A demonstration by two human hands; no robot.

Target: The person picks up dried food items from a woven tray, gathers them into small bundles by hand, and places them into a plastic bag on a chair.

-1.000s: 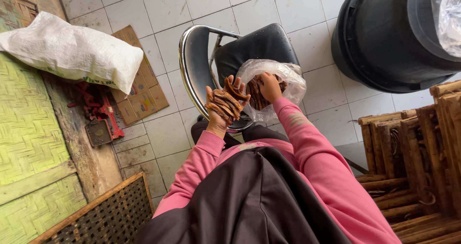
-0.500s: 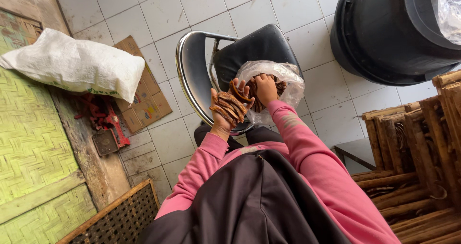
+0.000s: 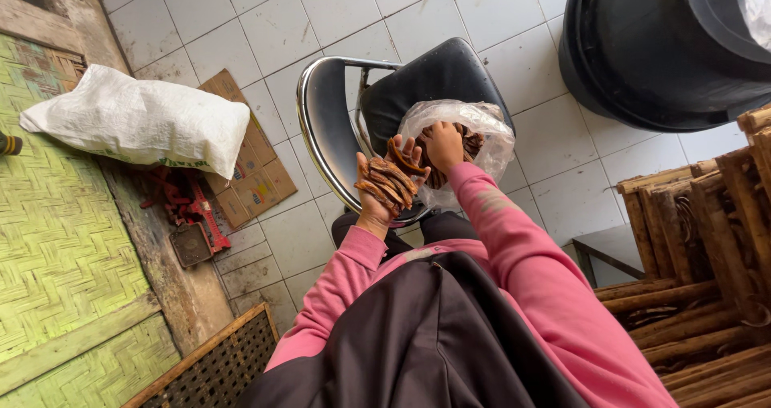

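The left hand [image 3: 384, 185] grips a bunch of brown sticks [image 3: 389, 181]; the right hand [image 3: 444, 144] reaches into the clear bag [image 3: 492, 139] on the chair [image 3: 329, 119], fingers curled on more sticks; a white sack [image 3: 140, 121] lies at nine o'clock; a black bin [image 3: 658, 51] stands at two o'clock.

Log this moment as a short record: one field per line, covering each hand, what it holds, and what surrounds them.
left hand: raised palm up, holding a stack of brown dried strips
right hand: reaching into a clear plastic bag of the same brown strips
bag support: black chair with a metal frame
floor: white tiles
left side: white sack, flattened cardboard
right side: wooden racks, black barrel
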